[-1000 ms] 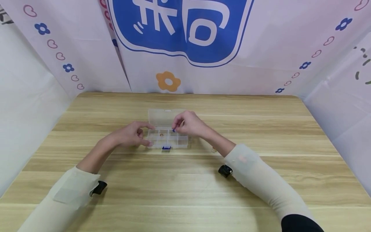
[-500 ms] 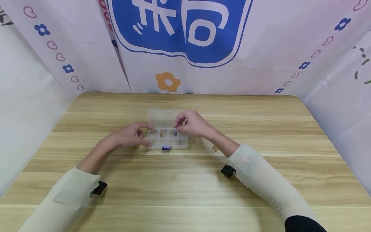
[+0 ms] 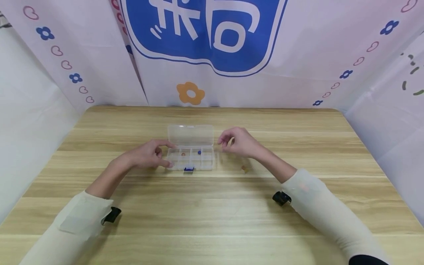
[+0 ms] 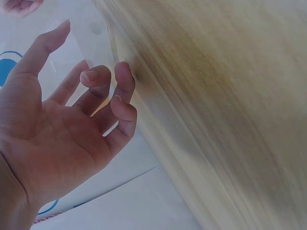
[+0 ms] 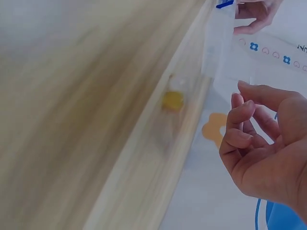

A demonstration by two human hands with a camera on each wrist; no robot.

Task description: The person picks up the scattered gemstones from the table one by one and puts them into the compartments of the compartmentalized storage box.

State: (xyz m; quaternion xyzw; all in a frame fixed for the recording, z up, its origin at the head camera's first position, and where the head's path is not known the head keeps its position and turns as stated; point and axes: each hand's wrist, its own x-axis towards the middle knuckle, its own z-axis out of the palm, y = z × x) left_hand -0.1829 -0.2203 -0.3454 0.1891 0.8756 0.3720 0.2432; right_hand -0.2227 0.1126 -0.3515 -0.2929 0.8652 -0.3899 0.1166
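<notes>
A clear plastic compartment box (image 3: 207,165) lies with its lid (image 3: 190,135) raised at the back and a blue latch (image 3: 189,169) at the front. My left hand (image 3: 145,154) holds the box's left end between thumb and forefinger, the other fingers curled beneath. In one back compartment is a small orange-red ring (image 3: 183,154); a small blue piece (image 3: 199,152) lies in another. My right hand (image 3: 241,142) hovers right of the box, thumb and forefinger close together with nothing visible in them. Below it on the table is a small yellow-and-clear item (image 5: 172,100), blurred in the right wrist view.
The wooden table (image 3: 212,213) ends at the back against a white printed cloth (image 3: 265,88) with an orange flower. White sheets (image 3: 29,106) hang at both sides. Black wrist cameras (image 3: 282,198) stick out from the sleeves.
My right hand let go of the blue piece in the box, then moved right, away from the box. The yellow-and-clear item shows fully now. My left hand stays at the box.
</notes>
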